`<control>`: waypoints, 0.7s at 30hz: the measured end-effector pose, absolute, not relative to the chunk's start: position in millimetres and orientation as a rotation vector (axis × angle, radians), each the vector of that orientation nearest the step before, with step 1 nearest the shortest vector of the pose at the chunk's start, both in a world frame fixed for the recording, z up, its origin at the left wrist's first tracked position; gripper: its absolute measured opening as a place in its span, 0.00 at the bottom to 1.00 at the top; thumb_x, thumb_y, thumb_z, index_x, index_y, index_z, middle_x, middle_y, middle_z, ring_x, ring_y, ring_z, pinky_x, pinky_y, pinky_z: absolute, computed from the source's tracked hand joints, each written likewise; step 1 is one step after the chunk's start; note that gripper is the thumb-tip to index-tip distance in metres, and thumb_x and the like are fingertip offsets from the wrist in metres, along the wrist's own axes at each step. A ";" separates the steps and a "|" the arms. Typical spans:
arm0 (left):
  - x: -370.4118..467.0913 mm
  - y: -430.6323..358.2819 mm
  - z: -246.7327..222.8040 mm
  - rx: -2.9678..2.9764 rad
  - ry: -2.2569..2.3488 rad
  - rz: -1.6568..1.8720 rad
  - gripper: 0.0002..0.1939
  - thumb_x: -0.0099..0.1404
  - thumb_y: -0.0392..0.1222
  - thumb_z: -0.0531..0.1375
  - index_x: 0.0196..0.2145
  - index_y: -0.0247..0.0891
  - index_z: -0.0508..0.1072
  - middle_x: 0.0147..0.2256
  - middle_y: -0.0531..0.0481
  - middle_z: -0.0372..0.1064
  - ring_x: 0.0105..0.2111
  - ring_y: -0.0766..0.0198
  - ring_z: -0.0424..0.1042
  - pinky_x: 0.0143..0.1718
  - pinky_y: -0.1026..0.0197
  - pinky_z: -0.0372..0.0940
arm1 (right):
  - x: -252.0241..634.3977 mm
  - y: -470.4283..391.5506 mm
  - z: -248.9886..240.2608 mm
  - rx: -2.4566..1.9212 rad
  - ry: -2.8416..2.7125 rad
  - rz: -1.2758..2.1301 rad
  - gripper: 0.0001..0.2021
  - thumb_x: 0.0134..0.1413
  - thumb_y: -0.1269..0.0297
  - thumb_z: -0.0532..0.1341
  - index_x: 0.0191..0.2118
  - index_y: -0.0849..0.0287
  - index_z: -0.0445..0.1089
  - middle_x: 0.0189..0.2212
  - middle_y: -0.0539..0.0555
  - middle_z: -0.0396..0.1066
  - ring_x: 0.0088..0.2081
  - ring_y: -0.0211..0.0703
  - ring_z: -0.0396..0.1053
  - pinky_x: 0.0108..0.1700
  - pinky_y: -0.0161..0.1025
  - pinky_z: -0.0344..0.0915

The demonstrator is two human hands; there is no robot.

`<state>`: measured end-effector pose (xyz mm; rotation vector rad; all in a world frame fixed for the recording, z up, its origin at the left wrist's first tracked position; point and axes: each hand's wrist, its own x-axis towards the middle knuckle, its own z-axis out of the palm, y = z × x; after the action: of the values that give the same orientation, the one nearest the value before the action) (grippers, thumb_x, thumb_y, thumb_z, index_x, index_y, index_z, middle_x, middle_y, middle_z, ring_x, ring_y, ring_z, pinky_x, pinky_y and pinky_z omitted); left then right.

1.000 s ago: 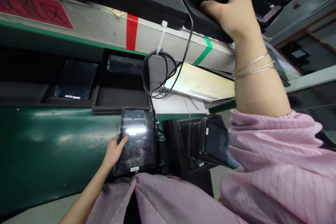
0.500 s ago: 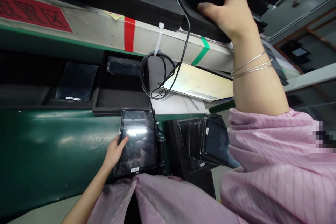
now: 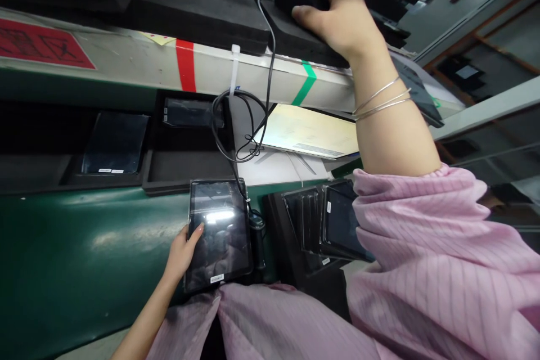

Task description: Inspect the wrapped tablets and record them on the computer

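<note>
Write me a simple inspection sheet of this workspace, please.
Surface: green worktop, shiny, with glare patches.
Things in hand: labelled tablet; computer mouse.
Clutter: dark overlapping devices at right; others in black trays at left.
Hands: left hand grips the tablet's edge, thumb on its front; right hand on the mouse.
Cables: black mouse cable, partly coiled near a white tie.
Surroundings: ledge with red tape and green tape.

Green tabletop (image 3: 105,253) lies open left of a tablet (image 3: 221,247). A looped black cable (image 3: 273,48) hangs before the foam tray's (image 3: 185,167) right edge; stacked tablets (image 3: 343,222) obstruct the right.
</note>
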<state>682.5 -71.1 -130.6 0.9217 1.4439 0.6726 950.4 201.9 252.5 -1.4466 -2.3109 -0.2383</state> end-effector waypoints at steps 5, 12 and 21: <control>682.2 -70.9 -127.8 0.933 1.446 0.662 0.32 0.54 0.65 0.56 0.44 0.34 0.70 0.46 0.39 0.70 0.50 0.46 0.65 0.54 0.48 0.56 | 949.4 201.5 253.5 -1.431 -2.338 -0.233 0.26 0.48 0.71 0.59 0.55 0.59 0.64 0.52 0.49 0.64 0.55 0.34 0.60 0.58 0.31 0.52; 681.6 -69.9 -124.8 0.925 1.443 0.636 0.33 0.54 0.65 0.56 0.44 0.34 0.70 0.46 0.38 0.70 0.51 0.46 0.65 0.54 0.48 0.56 | 949.3 198.8 249.6 -1.323 -2.321 -0.208 0.24 0.47 0.68 0.59 0.53 0.60 0.66 0.51 0.49 0.67 0.54 0.37 0.62 0.59 0.35 0.54; 681.3 -69.9 -126.3 0.931 1.453 0.621 0.33 0.54 0.66 0.55 0.43 0.34 0.69 0.46 0.38 0.69 0.50 0.47 0.65 0.53 0.49 0.56 | 948.9 199.6 250.9 -1.342 -2.316 -0.201 0.23 0.46 0.69 0.59 0.52 0.59 0.67 0.50 0.48 0.67 0.53 0.37 0.62 0.58 0.35 0.54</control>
<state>681.3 -69.9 -126.3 0.9312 1.4532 0.6213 948.9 199.6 250.9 -1.3417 -2.3156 -0.2008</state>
